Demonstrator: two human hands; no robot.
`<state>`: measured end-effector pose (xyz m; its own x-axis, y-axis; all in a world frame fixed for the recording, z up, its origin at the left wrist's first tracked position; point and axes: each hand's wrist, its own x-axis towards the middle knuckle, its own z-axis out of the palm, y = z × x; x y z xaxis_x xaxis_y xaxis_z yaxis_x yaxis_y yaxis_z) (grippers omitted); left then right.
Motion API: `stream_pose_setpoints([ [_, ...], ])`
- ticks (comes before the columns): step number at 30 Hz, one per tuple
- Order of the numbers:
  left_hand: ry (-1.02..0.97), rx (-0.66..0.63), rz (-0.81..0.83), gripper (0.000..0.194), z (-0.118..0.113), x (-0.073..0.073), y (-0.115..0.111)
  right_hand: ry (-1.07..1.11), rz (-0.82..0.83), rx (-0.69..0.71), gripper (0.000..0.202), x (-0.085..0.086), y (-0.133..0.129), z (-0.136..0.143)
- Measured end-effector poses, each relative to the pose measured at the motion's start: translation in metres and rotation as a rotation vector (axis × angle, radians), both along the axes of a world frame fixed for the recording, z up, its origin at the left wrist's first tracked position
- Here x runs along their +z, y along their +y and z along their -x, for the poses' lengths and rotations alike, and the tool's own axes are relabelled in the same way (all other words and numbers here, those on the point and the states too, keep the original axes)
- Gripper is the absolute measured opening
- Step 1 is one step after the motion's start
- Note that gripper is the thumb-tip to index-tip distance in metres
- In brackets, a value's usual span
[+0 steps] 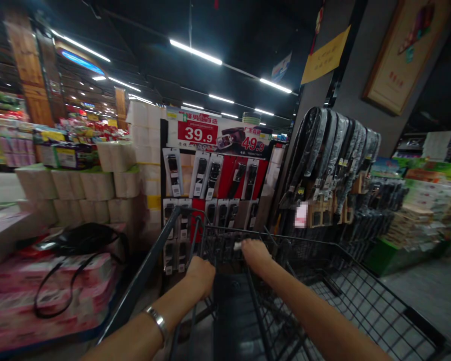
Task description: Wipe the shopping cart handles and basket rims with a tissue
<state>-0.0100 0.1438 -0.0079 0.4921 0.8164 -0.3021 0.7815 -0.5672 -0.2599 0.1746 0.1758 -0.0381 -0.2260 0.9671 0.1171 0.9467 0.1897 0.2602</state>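
Observation:
A dark wire shopping cart [361,291] fills the lower middle and right, with its thick handle bar [143,273] slanting along the left side. My left hand [201,277] is closed in a fist around the cart's dark frame, a silver bracelet [157,321] on its wrist. Further forward and to the right, my right hand [256,254] is also closed on the cart's frame. A small white piece [238,246] shows by its fingertips, too small to name. The undersides of both hands are hidden. A dark flat panel [233,311] lies between my forearms.
Ahead stands a rack of packaged belts [214,175] under a price sign [210,135]. Bagged dark goods [330,145] hang by the pillar on the right. To the left are stacked paper rolls [93,188] and pink packs [56,296] with a black bag [86,238] on top.

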Motion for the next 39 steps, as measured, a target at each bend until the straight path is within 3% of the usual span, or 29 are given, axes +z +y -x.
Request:
stream_pose_setpoints([
  [3, -0.009, 0.0, 0.003, 0.03, 0.001, 0.001, -0.001, -0.034, -0.136, 0.124, 0.042, 0.03, 0.017, -0.006],
  [5, -0.013, 0.001, 0.003, 0.029, 0.002, 0.002, -0.001, -0.059, -0.154, 0.189, 0.043, 0.029, 0.021, -0.013],
  [7, -0.016, 0.005, 0.004, 0.029, 0.002, 0.002, -0.001, -0.08, -0.145, 0.187, 0.039, 0.015, 0.019, -0.02],
  [13, -0.017, 0.012, 0.004, 0.03, 0.0, 0.002, 0.001, -0.074, -0.138, 0.003, 0.035, -0.038, 0.021, -0.031],
  [23, -0.059, -0.01, -0.015, 0.03, 0.001, -0.004, 0.004, 0.01, -0.01, -0.077, 0.038, -0.086, 0.006, -0.022],
  [26, -0.073, -0.015, -0.024, 0.03, 0.001, -0.005, 0.004, -0.001, 0.034, -0.082, 0.037, -0.093, 0.002, -0.017],
  [32, -0.092, -0.019, -0.035, 0.032, 0.001, -0.002, 0.006, -0.077, 0.082, -0.063, 0.035, -0.079, -0.004, -0.022],
  [39, -0.117, -0.024, -0.037, 0.032, 0.001, -0.001, 0.007, -0.186, 0.058, -0.038, 0.035, -0.034, -0.005, -0.042],
])
